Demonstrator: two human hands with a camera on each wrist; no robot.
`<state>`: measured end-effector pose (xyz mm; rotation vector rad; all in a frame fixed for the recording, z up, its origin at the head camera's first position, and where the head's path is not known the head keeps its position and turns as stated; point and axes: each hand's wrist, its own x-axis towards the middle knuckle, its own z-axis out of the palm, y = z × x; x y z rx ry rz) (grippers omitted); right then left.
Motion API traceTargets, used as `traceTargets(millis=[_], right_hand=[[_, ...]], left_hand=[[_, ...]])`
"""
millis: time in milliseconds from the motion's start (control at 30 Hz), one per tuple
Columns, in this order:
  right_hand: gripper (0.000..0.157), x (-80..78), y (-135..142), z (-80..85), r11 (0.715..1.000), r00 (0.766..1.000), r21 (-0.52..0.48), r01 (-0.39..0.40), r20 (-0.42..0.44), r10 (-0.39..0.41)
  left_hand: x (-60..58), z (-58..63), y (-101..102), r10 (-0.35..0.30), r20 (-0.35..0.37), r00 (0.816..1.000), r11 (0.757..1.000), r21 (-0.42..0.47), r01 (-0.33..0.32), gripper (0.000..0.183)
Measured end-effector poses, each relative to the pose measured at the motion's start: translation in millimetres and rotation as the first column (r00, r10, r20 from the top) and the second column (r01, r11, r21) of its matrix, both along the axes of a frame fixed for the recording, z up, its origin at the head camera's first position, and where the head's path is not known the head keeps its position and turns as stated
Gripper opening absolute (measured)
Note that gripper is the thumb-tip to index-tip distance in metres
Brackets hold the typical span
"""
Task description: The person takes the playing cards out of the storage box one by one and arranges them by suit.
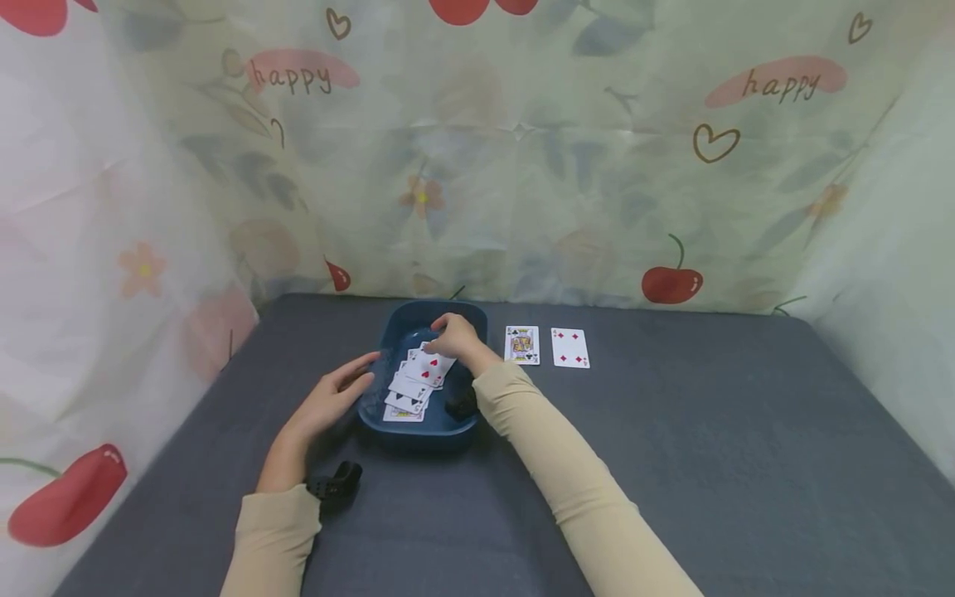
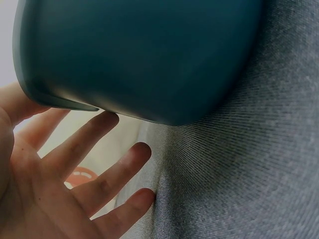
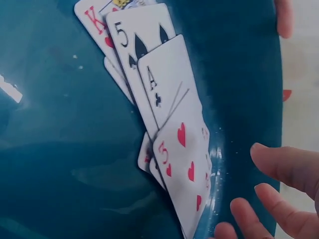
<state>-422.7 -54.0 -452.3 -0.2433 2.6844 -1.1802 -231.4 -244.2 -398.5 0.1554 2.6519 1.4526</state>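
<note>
A dark blue plastic basin [image 1: 418, 429] holds a loose overlapping pile of playing cards [image 1: 409, 387]. In the right wrist view a five of hearts [image 3: 182, 164] lies on top, beside an ace of clubs [image 3: 162, 74], a five of spades [image 3: 122, 50] and a red king [image 3: 92, 22]. My left hand [image 1: 336, 398] is at the basin's left rim, its fingers spread against the outer wall in the left wrist view. Over the far part of the basin hovers my right hand [image 1: 457, 338], fingers loosely bent, apart from the cards, with no card visible in it.
To the right of the basin, a king of clubs [image 1: 522, 345] and a four of diamonds [image 1: 570, 348] lie face up, side by side, on the dark grey tablecloth [image 1: 671, 464]. A printed curtain [image 1: 522, 207] hangs behind the table and along its sides.
</note>
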Motion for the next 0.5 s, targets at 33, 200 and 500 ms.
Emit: traceTargets(millis=[33,200,500], right_hand=[[0.047,21.1,2,22.0,1.0,1.0,0.023,-0.003,0.01,0.003],[0.059,45.0,5,42.2,0.993,0.999,0.11,-0.044,0.006,0.043],[0.07,86.7,5,67.8,0.964,0.996,0.254,-0.083,0.004,0.085]], left_hand=[[0.3,0.1,0,0.002,0.002,1.0,1.0,0.002,-0.002,0.052],[0.4,0.4,0,0.002,-0.001,1.0,1.0,0.003,-0.002,0.051],[-1.0,-2.3,0,0.014,0.013,1.0,1.0,-0.004,-0.013,0.052]])
